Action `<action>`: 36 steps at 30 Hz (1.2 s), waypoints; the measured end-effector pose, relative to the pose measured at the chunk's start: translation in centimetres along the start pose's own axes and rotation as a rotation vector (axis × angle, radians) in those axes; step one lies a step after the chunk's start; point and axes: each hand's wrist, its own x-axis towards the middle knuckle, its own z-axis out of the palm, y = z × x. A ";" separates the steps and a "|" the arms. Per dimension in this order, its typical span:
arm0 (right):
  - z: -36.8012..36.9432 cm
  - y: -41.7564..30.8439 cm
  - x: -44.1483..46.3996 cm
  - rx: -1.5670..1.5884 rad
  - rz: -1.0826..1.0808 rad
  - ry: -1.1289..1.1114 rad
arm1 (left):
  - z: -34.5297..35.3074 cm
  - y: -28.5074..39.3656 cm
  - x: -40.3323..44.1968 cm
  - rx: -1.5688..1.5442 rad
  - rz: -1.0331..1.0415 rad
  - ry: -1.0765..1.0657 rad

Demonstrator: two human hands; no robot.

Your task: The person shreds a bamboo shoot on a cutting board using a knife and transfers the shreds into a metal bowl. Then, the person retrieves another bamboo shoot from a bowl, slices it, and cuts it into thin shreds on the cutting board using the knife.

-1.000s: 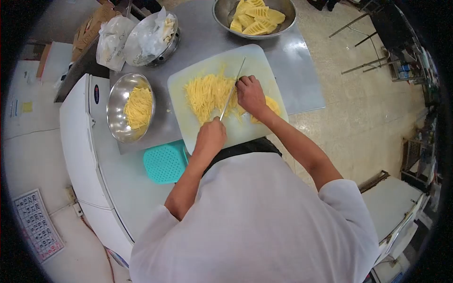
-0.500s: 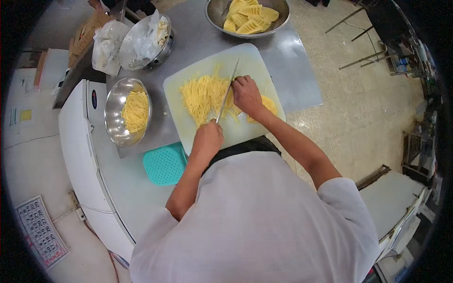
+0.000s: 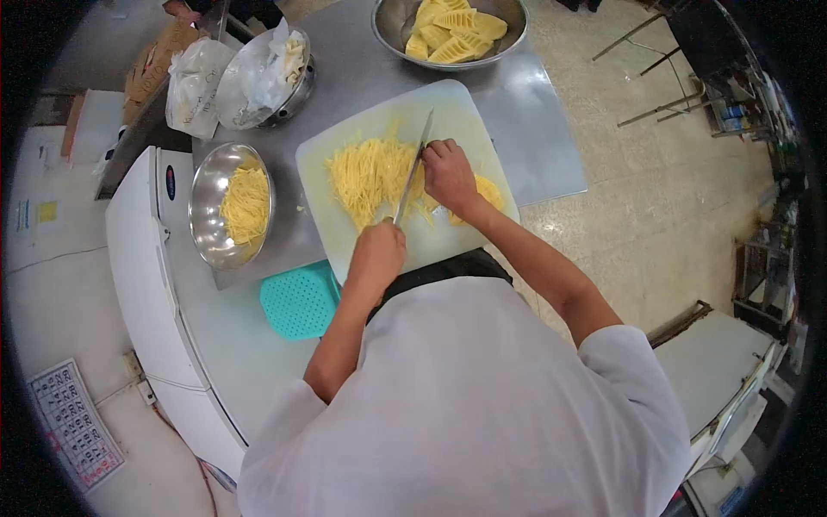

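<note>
My left hand (image 3: 376, 256) is wrapped round the handle of a kitchen knife (image 3: 412, 177), its long blade pointing away across the white cutting board (image 3: 461, 108). My right hand (image 3: 450, 177) has curled fingers pressed against the blade's right side, holding down bamboo shoot that is mostly hidden beneath it. More sliced bamboo shoot (image 3: 489, 193) shows to the right of that wrist. Left of the blade lies a heap of thin yellow bamboo shoot shreds (image 3: 366, 177).
A steel bowl (image 3: 200, 207) of shreds stands left of the board. Behind is a bowl (image 3: 385, 34) of bamboo shoot pieces. Plastic bags (image 3: 196, 82) and another bowl (image 3: 301, 95) sit back left. A turquoise perforated basket (image 3: 301, 300) is near the table's (image 3: 551, 146) front edge.
The knife tip has shifted very slightly, with both hands in nearly the same place. The whole view has moved a little; the heap of shreds looks the same.
</note>
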 end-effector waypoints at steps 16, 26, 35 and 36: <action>-3.6 -2.9 -1.3 0.008 0.017 -0.057 | -2.8 -1.0 3.5 -0.174 -0.068 -0.052; 0.5 -9.2 -5.7 0.141 0.184 -0.333 | -5.9 -2.3 -0.9 -0.298 -0.131 0.058; -0.1 -4.2 -2.2 0.334 0.152 -0.116 | -5.1 -3.6 -2.0 -0.171 0.025 0.210; -1.8 -3.2 -1.6 0.244 0.235 -0.101 | -4.1 -3.8 -1.8 -0.099 0.078 0.236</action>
